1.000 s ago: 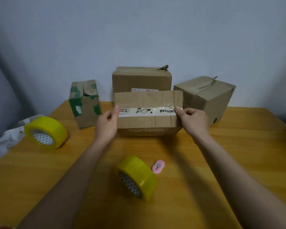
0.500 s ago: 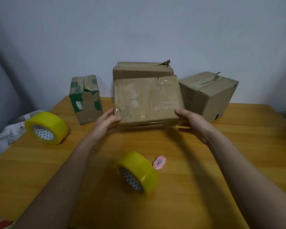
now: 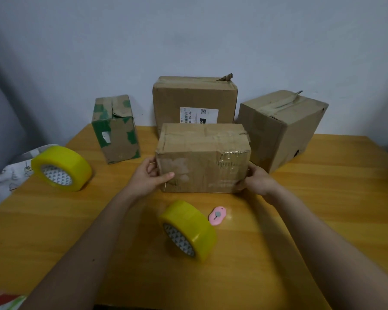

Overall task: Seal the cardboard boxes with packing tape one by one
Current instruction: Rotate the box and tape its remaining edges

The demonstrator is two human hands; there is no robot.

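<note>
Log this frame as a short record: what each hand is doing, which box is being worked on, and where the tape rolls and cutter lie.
left hand: left hand grips the front box's left end
right hand: right hand grips its right end
active box: front box on the wooden table
tape: near tape roll on edge before the box; far tape roll at table's left
cutter: pink cutter beside near roll
other boxes: three behind

Bare desk point(image 3: 323, 209) lies open right of the held box point(image 3: 203, 157). Just before it, a yellow tape roll point(image 3: 188, 229) and a pink cutter point(image 3: 217, 215) stand in the way. Behind it, three boxes point(image 3: 194, 99) crowd the wall; another roll point(image 3: 62, 167) blocks the left.
</note>
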